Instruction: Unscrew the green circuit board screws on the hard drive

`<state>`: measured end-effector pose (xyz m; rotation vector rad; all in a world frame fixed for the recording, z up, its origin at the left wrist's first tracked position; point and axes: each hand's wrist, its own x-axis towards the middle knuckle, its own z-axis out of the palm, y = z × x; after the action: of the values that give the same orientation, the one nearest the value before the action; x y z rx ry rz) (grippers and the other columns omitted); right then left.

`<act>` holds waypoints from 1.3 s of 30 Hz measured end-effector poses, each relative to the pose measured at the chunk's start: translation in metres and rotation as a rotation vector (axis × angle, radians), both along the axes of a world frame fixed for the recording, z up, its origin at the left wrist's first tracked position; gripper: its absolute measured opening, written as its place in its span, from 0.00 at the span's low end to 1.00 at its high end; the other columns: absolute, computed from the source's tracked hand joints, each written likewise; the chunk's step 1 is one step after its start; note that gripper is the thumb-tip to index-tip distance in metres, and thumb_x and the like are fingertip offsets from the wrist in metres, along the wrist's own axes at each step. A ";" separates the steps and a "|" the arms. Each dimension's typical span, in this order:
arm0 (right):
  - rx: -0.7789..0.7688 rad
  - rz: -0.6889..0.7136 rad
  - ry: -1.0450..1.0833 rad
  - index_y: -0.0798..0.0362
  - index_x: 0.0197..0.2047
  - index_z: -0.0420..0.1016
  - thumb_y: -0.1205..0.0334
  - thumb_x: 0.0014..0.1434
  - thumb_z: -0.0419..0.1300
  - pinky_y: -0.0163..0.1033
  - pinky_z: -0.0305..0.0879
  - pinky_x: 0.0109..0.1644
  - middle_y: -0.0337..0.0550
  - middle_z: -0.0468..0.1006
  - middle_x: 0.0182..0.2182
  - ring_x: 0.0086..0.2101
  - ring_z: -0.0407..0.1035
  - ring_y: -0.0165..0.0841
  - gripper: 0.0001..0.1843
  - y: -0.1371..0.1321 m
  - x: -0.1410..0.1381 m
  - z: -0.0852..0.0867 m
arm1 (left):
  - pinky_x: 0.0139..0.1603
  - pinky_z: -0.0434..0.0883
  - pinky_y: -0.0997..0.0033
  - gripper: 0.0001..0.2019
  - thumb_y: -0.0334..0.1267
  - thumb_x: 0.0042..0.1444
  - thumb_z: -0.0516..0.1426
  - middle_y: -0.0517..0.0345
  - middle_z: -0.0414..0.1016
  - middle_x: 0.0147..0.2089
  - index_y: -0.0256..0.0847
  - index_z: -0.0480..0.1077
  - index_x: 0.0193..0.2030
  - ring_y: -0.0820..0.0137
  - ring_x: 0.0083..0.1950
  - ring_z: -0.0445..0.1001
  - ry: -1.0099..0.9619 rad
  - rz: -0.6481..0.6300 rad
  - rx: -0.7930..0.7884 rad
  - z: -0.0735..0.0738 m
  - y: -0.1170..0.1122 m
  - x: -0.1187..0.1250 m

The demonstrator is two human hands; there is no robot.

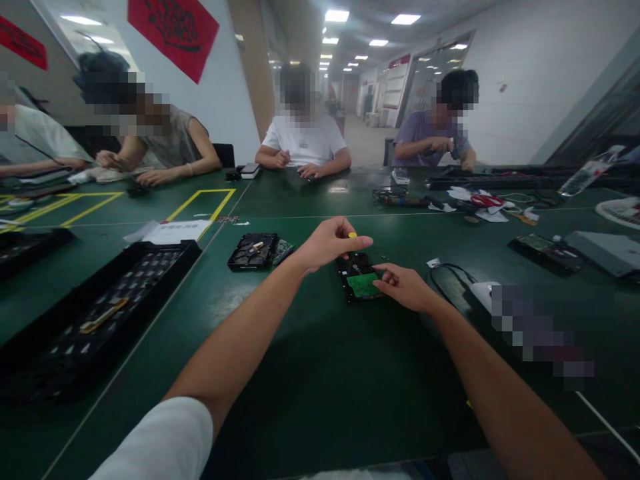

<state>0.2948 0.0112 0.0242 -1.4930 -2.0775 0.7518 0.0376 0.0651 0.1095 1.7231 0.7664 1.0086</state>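
A black hard drive with a green circuit board lies on the table in front of me. My left hand is closed around a small screwdriver with a yellow top, held above the drive's far end. The screwdriver's lower part is hidden behind the fingers. At the drive's right edge, my right hand grips it with bent fingers and thumb. To the left lies another black drive with a loose circuit board beside it. Several tiny screws are scattered beyond the drive.
On the left, a long black tray holds a yellowish tool. A power strip with a cable lies at right, near another drive. Cables, paper scraps and a bottle lie farther back. Several people sit across the table.
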 end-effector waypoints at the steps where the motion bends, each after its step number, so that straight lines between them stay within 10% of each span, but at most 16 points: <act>1: -0.001 0.004 0.001 0.51 0.63 0.73 0.50 0.65 0.62 0.38 0.67 0.36 0.41 0.79 0.34 0.31 0.72 0.33 0.26 0.000 0.000 0.000 | 0.27 0.69 0.75 0.22 0.51 0.51 0.72 0.60 0.72 0.31 0.39 0.67 0.34 0.76 0.28 0.70 0.006 -0.004 0.014 0.000 0.000 0.000; 25: 0.027 0.000 -0.021 0.51 0.62 0.74 0.50 0.65 0.62 0.39 0.68 0.37 0.41 0.79 0.34 0.31 0.72 0.33 0.25 -0.001 -0.001 0.001 | 0.37 0.78 0.71 0.16 0.47 0.66 0.59 0.44 0.80 0.51 0.40 0.74 0.54 0.60 0.55 0.80 -0.154 -0.245 -0.206 0.006 -0.002 -0.004; 39: 0.011 0.011 -0.018 0.52 0.63 0.72 0.50 0.65 0.62 0.38 0.67 0.36 0.41 0.78 0.34 0.31 0.71 0.33 0.27 -0.002 0.000 0.003 | 0.25 0.70 0.76 0.22 0.48 0.49 0.73 0.57 0.75 0.33 0.38 0.68 0.37 0.76 0.28 0.71 -0.029 -0.002 -0.047 0.000 0.000 0.000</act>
<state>0.2943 0.0095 0.0277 -1.4890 -2.1014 0.7329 0.0374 0.0656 0.1097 1.6655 0.7642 1.0039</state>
